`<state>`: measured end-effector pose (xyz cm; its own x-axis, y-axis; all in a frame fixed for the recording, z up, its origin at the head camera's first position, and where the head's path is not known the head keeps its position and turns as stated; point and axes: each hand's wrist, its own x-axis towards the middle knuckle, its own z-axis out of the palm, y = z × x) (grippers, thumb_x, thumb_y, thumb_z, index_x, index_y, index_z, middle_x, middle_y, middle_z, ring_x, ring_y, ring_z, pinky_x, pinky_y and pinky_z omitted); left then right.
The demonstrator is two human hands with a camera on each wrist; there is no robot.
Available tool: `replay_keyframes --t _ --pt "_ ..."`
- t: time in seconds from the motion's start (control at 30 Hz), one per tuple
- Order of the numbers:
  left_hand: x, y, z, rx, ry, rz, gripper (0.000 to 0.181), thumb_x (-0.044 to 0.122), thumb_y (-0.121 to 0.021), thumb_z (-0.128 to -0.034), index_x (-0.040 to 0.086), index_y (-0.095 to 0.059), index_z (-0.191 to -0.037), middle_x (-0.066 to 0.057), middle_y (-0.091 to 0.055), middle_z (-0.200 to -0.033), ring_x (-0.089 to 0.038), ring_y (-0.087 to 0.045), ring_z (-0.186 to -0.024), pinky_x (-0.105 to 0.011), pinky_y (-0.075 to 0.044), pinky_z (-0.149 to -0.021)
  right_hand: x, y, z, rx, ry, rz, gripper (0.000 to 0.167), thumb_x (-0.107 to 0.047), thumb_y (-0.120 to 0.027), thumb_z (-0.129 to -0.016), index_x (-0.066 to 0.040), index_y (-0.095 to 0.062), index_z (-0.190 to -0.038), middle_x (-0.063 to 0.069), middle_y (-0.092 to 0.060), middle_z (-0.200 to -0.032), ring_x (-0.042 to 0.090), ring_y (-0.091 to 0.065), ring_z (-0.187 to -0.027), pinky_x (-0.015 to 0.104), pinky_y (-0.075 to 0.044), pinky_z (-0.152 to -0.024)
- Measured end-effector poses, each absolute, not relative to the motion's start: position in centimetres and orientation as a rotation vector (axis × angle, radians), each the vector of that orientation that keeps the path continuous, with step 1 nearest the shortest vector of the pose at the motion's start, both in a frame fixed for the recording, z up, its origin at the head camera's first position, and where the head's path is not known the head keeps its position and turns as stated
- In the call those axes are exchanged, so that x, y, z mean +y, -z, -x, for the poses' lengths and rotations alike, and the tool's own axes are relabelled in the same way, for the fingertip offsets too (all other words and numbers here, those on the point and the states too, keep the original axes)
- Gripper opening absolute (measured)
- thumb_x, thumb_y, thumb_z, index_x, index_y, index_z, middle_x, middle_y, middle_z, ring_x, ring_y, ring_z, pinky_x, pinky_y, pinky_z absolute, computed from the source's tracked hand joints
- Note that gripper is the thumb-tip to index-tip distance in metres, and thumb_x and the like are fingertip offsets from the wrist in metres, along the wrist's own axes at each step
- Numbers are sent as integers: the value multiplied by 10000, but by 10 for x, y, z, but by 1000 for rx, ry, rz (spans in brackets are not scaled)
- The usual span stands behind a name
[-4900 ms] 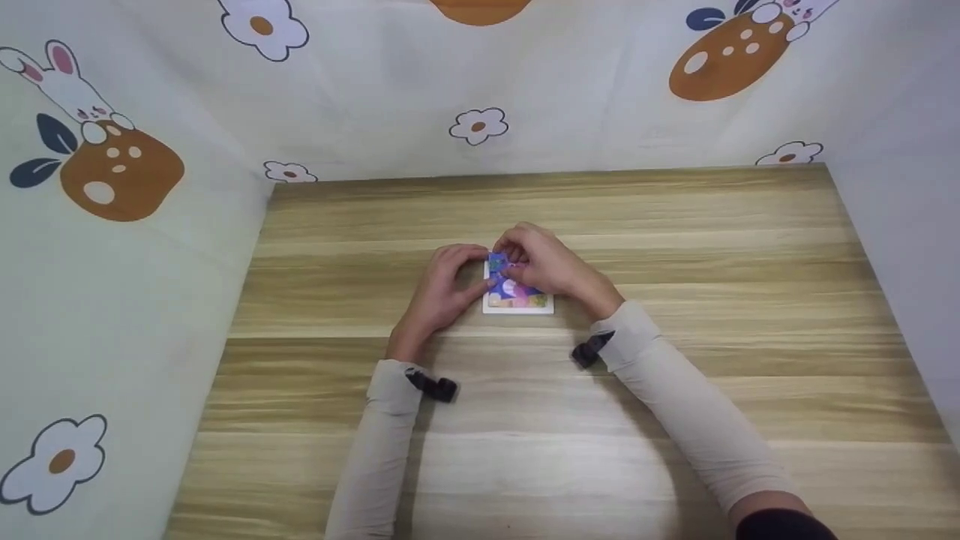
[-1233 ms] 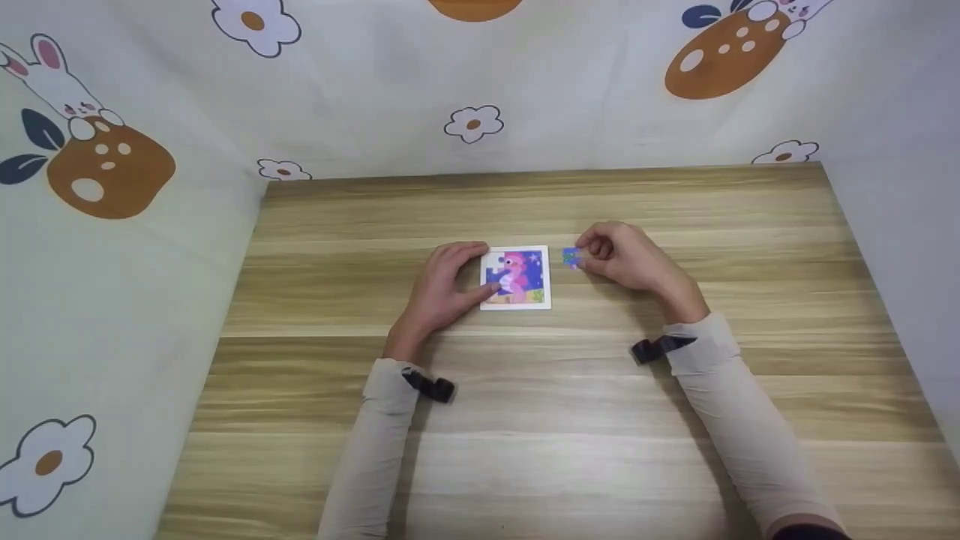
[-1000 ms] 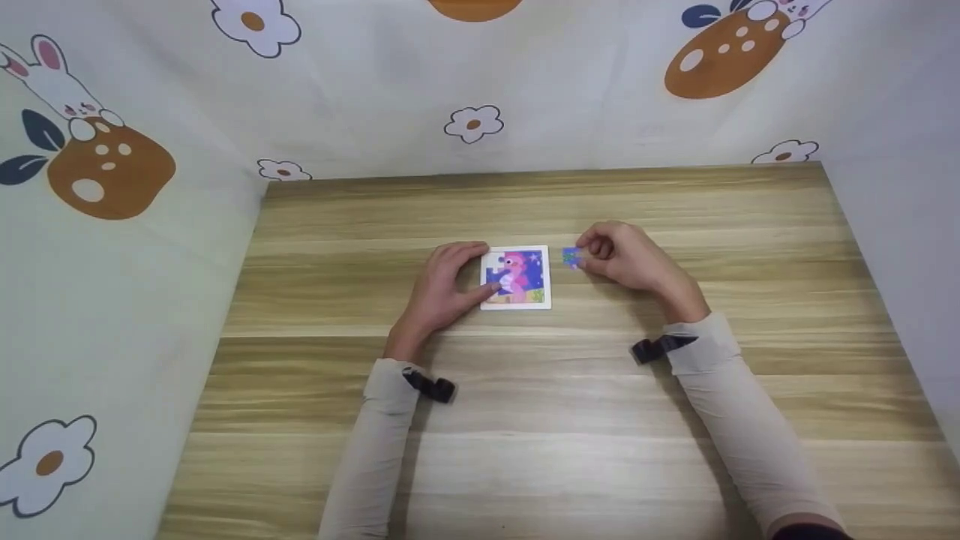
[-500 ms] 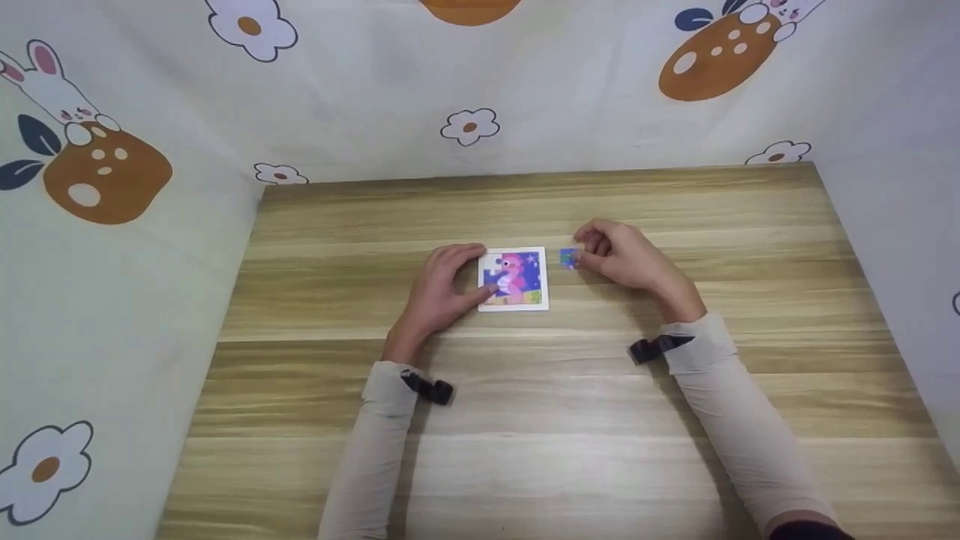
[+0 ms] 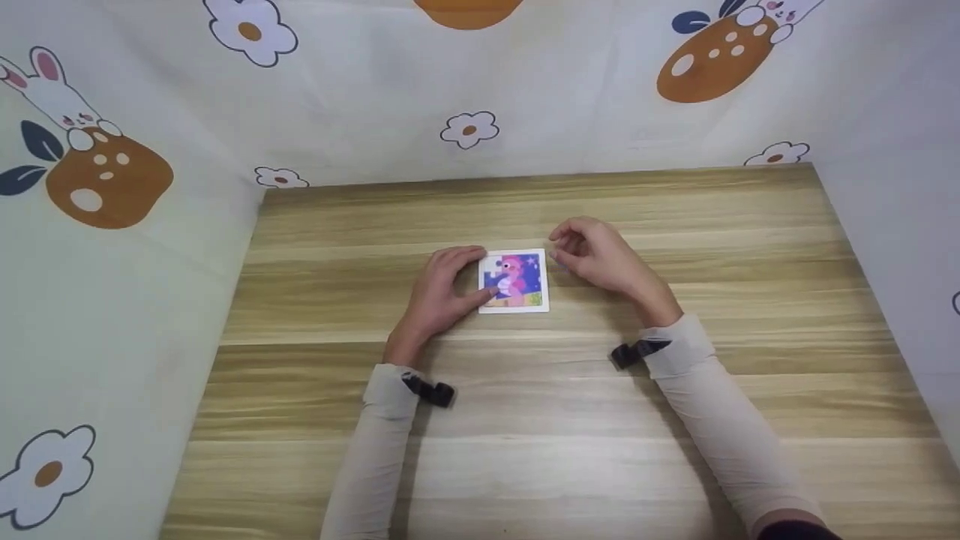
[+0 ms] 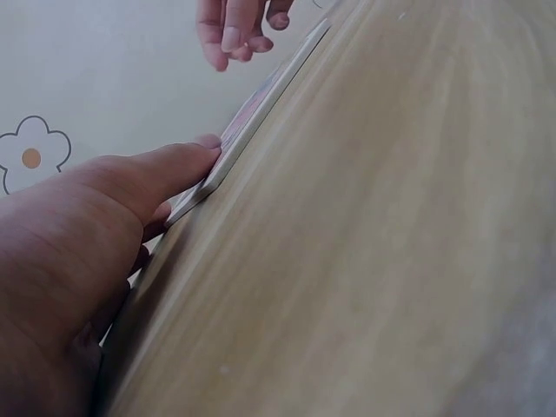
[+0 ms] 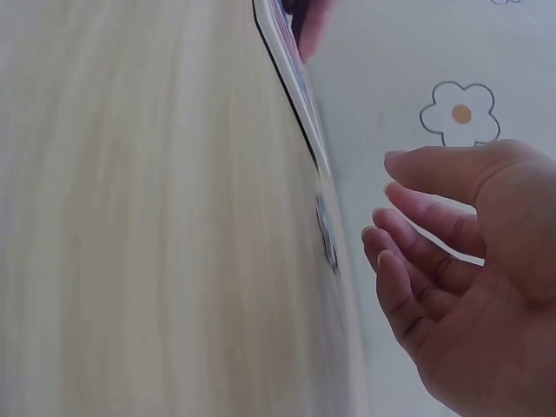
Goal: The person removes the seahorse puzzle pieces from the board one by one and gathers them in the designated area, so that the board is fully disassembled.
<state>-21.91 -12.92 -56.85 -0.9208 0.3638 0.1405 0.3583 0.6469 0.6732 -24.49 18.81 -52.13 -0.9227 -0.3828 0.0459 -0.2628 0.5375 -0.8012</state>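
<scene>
A square jigsaw puzzle [image 5: 529, 274] in a white frame lies on the table, showing a pink seahorse on blue. White backing [image 5: 490, 264] shows in its upper left corner. My left hand [image 5: 442, 289] steadies the puzzle from the left, thumb resting on the picture and fingertips at the top left corner. Just right of the frame, my right hand [image 5: 604, 259] hovers with loosely bent fingers and nothing between them. A loose jigsaw piece [image 7: 327, 233] lies flat on the table near that hand; in the head view the thumb mostly covers it.
The wood-grain table [image 5: 480, 420] meets a pale printed cloth backdrop [image 5: 360, 112] at the back and sides. Black wrist cameras sit at the cuffs of both sleeves, the left one [image 5: 431, 390] and the right one [image 5: 637, 352].
From the puzzle's upper left, my right hand carried the blue piece out to the right and let go of it. Now it has shifted slightly left, nearer the frame. The left hand stays put.
</scene>
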Motion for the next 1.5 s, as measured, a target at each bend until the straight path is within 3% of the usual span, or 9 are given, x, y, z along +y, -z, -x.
replay_keyframes --t 0.33,0.63,1.33,1.5 --pt "-128 567 220 2833 -1172 -603 708 494 -858 -906 210 -631 -1513 5 -620 -1563 -242 -488 -1501 -466 -318 -1310 157 520 242 2583 1296 619 298 -70 -775 -970 9 -717 -1251 175 -696 -1182 302 -679 -1089 452 -586 -991" --pt "-129 569 221 2826 -1232 -646 727 454 -901 -878 163 -648 -1495 -29 -652 -1521 -262 -507 -1470 -452 -339 -1293 135 522 245 2623 1136 714 356 -148 -832 -953 4 -725 -1257 169 -723 -1148 309 -675 -1068 444 -562 -967" --pt "-128 567 220 2833 -1193 -625 774 526 -904 -854 163 -659 -1493 -30 -642 -1530 -266 -512 -1473 -474 -352 -1288 130 521 238 2689 1058 704 388 -122 -832 -946 22 -718 -1288 180 -694 -1188 334 -651 -1108 483 -554 -1022" --pt "-128 568 220 2842 -1204 -634 766 514 -913 -850 164 -667 -1485 -25 -649 -1525 -268 -510 -1474 -471 -352 -1285 131 521 236 2688 967 739 407 -171 -778 -991 -57 -722 -1378 160 -638 -1188 295 -589 -1072 436 -522 -954"
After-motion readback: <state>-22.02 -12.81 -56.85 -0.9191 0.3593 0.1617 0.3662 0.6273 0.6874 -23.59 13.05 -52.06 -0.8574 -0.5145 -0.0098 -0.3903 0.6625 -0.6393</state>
